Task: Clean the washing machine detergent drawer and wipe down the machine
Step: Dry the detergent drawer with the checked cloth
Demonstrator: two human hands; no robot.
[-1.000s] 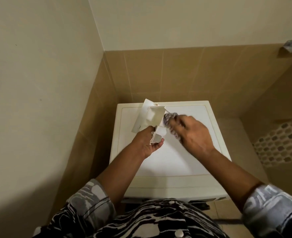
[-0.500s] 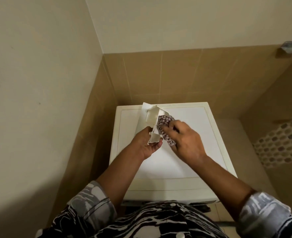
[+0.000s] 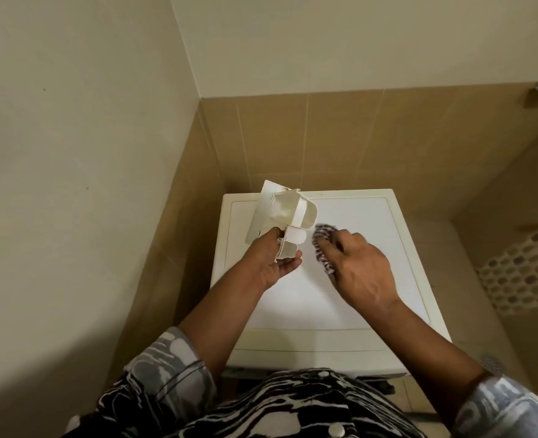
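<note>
Detergent drawer (image 3: pixel 281 213) out, clamped in your left grip (image 3: pixel 275 259); right grip (image 3: pixel 360 275) clutches patterned cloth (image 3: pixel 322 245) just beside it. Drawer wipe likely midway; washing machine (image 3: pixel 324 314) wipe-down to go.

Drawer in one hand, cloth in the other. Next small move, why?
Probably move the crumpled dark patterned cloth in the right hand leftward into the white plastic detergent drawer: the left hand holds it up, a gap separates them, yellowish staining shows inside.
</note>
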